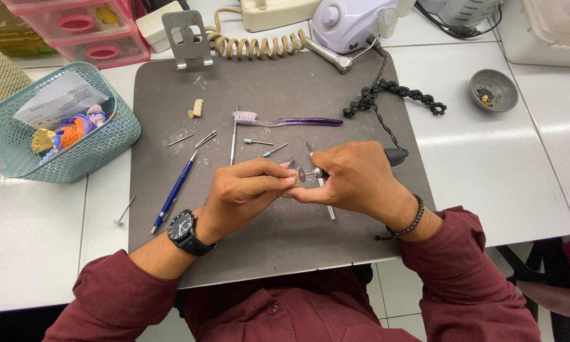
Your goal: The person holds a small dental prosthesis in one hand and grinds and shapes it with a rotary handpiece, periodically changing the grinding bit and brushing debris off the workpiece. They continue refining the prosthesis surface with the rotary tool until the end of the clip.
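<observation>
Over the grey mat on the white tabletop, the right hand wraps its grip around a rotary handpiece, whose small disc tip meets a tiny pale piece pinched between the left hand's thumb and fingertips. The piece looks light, stiff and probably brittle, easy to slip or chip; it seems best held by its edges, close to the fingertips, clear of the disc. A purple toothbrush, a blue pen-like tool and loose burs lie on the mat beyond the hands. A teal basket stands to the left.
</observation>
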A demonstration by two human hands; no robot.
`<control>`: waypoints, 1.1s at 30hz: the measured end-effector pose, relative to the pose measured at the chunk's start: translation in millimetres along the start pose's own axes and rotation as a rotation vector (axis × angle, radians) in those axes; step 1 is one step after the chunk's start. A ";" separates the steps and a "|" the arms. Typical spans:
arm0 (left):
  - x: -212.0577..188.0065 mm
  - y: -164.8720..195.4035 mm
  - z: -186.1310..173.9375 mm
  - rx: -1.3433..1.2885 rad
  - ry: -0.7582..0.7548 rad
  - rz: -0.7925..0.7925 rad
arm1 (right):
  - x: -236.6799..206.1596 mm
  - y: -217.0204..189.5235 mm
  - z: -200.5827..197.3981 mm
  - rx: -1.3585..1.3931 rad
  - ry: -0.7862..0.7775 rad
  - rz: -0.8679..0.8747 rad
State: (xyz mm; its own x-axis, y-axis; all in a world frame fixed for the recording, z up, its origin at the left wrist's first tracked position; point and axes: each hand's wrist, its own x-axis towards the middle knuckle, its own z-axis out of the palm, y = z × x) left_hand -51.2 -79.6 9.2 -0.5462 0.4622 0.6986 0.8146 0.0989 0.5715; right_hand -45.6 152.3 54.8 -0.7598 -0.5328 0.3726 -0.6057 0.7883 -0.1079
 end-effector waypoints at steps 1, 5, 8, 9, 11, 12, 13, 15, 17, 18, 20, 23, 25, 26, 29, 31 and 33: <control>0.0 0.0 -0.2 -0.004 0.002 0.000 | 0.1 0.0 -0.1 0.000 -0.001 0.004; 0.0 0.5 -0.1 -0.007 0.000 -0.011 | 0.2 -0.7 -0.8 -0.008 0.025 0.003; 0.3 0.3 -0.2 0.001 -0.005 -0.003 | 1.4 -1.5 -0.4 -0.006 -0.010 0.023; 0.4 0.1 -0.4 0.000 -0.008 -0.001 | 1.6 -1.4 -0.5 -0.006 -0.012 0.018; 0.6 -0.1 -0.7 -0.001 -0.007 0.005 | 1.8 -1.2 -0.7 -0.007 -0.015 0.008; 0.2 0.1 -0.8 -0.002 -0.005 0.009 | 1.4 -1.5 -0.4 0.000 -0.020 0.010; 0.0 0.3 -0.8 -0.002 -0.003 0.014 | 1.1 -1.7 -0.2 0.007 -0.024 0.012; 0.1 0.2 -0.7 -0.001 -0.007 0.007 | 1.0 -1.2 0.1 0.002 -0.023 0.011; -0.3 -0.1 -0.4 -0.001 -0.004 0.006 | 0.3 -0.8 0.2 -0.020 -0.015 0.007; -0.4 -0.3 -0.1 -0.001 0.001 0.008 | 0.2 -0.5 0.4 -0.018 -0.014 0.005; -0.3 -1.1 0.3 0.006 0.006 0.014 | 0.3 0.2 0.8 -0.014 -0.013 -0.001; -0.3 -2.2 1.0 0.017 0.012 0.015 | 0.1 0.1 1.2 -0.027 0.002 0.001; -1.2 -1.5 1.6 0.011 0.025 0.001 | 0.4 -0.1 1.2 -0.009 0.013 -0.002; -1.5 -1.3 1.6 0.012 0.023 -0.001 | 0.3 -0.1 1.1 0.000 0.018 -0.003; -1.6 -1.6 1.2 0.020 0.017 0.001 | 0.5 -0.8 1.6 -0.003 0.002 0.005; -1.2 -2.3 0.9 0.026 0.017 0.010 | 0.3 -0.8 1.9 -0.003 -0.008 0.008; -0.6 -2.4 0.9 0.016 0.011 0.000 | 0.4 -0.2 1.8 -0.008 -0.016 0.008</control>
State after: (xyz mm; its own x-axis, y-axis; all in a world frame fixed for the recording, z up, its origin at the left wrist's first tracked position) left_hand -52.7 -79.3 7.0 -0.5479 0.4527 0.7035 0.8178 0.1128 0.5644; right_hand -46.2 151.4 53.3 -0.7685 -0.5311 0.3568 -0.5976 0.7950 -0.1037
